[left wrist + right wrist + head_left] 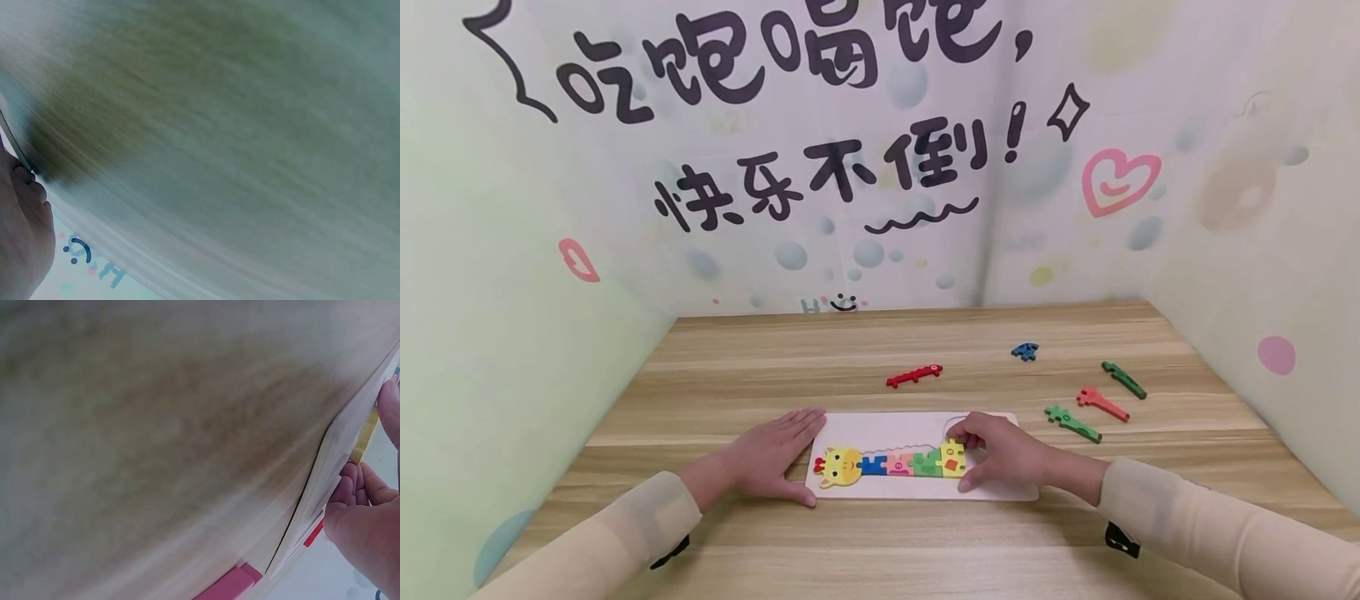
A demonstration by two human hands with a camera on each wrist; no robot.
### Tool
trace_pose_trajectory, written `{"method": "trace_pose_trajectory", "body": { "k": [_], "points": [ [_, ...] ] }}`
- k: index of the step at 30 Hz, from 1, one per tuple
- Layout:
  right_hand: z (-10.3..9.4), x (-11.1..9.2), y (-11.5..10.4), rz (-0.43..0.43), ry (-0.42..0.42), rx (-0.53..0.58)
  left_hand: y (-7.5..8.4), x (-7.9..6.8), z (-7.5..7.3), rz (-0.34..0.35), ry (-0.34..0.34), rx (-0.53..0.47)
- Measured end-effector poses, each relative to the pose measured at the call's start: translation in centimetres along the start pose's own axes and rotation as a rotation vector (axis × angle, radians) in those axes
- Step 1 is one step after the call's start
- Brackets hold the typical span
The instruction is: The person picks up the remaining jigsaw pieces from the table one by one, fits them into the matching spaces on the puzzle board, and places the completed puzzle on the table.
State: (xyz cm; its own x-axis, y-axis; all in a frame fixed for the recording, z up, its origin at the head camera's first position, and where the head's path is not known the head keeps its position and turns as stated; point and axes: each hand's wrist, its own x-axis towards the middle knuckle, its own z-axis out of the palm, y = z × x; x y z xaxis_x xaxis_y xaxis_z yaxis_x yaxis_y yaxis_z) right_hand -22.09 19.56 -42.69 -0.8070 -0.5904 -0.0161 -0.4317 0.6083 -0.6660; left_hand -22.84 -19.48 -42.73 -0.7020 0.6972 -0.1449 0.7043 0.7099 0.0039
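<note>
A white puzzle board (917,492) lies on the wooden table (880,342) in front of me. In its slot sit a yellow giraffe head (838,467) and a row of blue, pink and green pieces. My right hand (1000,454) curls over the board's right part, fingertips on the yellow piece (952,458) at the row's end, thumb at the board's near edge. In the right wrist view, the right hand (369,512) grips the board's edge (325,481) beside the yellow piece (364,436). My left hand (775,462) lies flat against the board's left end; only its edge (22,231) shows in the blurred left wrist view.
Loose pieces lie on the table beyond and right of the board: a red strip (914,376), a small blue piece (1025,351), a dark green one (1123,379), an orange-red one (1102,403) and a green one (1072,422). Printed fabric walls close in three sides.
</note>
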Motion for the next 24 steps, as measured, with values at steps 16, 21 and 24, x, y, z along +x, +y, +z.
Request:
{"method": "trace_pose_trajectory", "body": {
  "k": [16, 21, 24],
  "points": [
    [-0.34, -0.12, -0.33, -0.005, 0.019, 0.007, -0.08, 0.07, -0.09, 0.000, -0.008, 0.011],
    [-0.59, -0.07, -0.19, -0.013, 0.050, 0.001, 0.00, 0.00, -0.10, -0.002, -0.011, 0.015],
    [-0.88, 0.10, -0.02, -0.027, 0.073, 0.003, 0.01, -0.01, -0.09, -0.001, -0.007, 0.015]
  ]
}}
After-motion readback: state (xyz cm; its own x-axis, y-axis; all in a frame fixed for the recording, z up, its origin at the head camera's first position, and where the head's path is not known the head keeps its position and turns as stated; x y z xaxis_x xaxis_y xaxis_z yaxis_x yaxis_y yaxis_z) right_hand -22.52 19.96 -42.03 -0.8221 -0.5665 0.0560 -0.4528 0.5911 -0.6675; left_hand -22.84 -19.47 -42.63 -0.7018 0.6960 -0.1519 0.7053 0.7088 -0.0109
